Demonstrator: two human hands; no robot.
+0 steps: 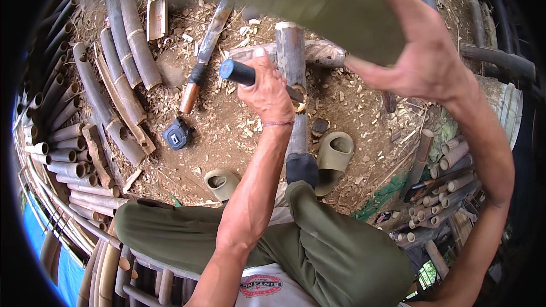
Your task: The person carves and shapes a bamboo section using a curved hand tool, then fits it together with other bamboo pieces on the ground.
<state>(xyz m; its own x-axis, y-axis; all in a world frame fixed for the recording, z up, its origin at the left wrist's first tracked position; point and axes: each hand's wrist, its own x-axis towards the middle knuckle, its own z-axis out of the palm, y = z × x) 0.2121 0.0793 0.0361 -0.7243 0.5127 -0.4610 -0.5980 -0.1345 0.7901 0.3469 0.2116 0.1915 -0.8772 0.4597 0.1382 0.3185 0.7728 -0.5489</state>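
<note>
My left hand [266,91] is closed round a chisel with a dark handle and a blue end [232,70]. The chisel's tip meets a freshly cut, pale-edged hole [301,102] in a grey bamboo pole [290,45]. That pole lies across a short log [327,54], and my dark-socked foot [301,169] rests at its near end. High on the right, my right hand [424,51] grips a large olive-green thing [341,11] between thumb and fingers. It is smeared by motion and cut off by the top edge, so I cannot tell its kind.
A large knife [207,45] and a dark tape measure [177,133] lie on the chip-strewn ground at left. Cut bamboo pieces [108,102] lie beyond them. Stacked bamboo [74,153] lines both sides. Two olive clogs [335,159] sit near my feet.
</note>
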